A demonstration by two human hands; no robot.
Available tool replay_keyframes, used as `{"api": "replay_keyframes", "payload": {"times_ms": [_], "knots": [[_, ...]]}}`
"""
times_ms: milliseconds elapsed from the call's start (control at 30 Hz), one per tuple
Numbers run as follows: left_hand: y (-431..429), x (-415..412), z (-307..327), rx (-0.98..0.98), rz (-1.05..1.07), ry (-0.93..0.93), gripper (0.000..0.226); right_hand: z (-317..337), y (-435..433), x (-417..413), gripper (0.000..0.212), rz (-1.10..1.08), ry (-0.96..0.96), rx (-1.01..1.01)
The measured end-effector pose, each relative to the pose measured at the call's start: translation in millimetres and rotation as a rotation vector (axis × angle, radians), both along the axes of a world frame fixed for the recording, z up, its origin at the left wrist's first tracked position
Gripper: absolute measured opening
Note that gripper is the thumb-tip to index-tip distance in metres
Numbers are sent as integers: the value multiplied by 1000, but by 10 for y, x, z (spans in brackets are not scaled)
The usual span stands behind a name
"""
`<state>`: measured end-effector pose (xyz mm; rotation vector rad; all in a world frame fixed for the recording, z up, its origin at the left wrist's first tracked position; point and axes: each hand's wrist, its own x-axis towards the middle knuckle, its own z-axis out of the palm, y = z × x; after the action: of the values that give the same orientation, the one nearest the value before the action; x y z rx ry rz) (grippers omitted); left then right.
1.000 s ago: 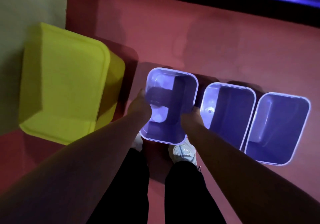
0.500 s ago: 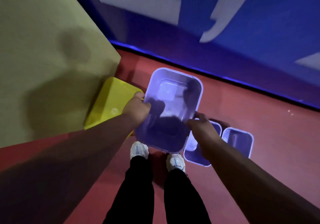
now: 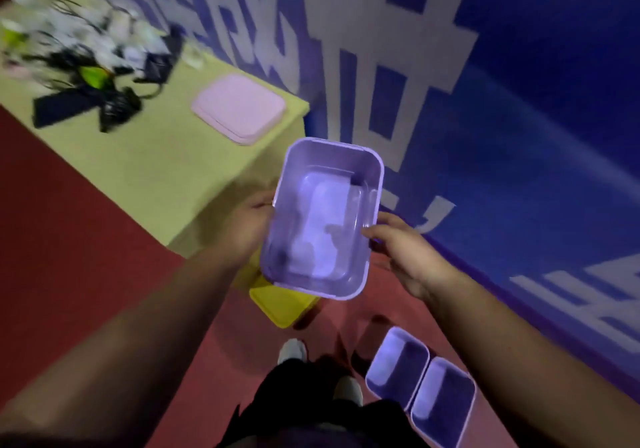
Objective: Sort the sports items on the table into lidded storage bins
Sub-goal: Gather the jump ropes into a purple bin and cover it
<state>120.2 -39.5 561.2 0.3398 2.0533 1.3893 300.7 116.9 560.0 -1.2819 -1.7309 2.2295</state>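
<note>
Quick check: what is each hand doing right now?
Left hand: holds the purple bin by its left rim.
Right hand: holds the same bin by its right rim.

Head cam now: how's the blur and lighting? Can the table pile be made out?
Head view: motion blur smears the pile of items on the table beyond telling apart. Head view: the held bin, left hand and right hand are soft but readable. Head view: dim, bluish cast, with glare on the bin's floor.
</note>
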Motion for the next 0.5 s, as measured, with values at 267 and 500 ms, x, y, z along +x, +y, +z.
{"api": "replay_keyframes", "payload": {"times_ms": [267, 500], "knots": [[-891, -523, 793, 52, 357, -32, 35, 878, -441, -1058, 26, 256, 143, 99], [-1524, -1267, 757, 113, 532, -117, 39, 914, -1008, -2202, 24, 360, 122, 145]]}}
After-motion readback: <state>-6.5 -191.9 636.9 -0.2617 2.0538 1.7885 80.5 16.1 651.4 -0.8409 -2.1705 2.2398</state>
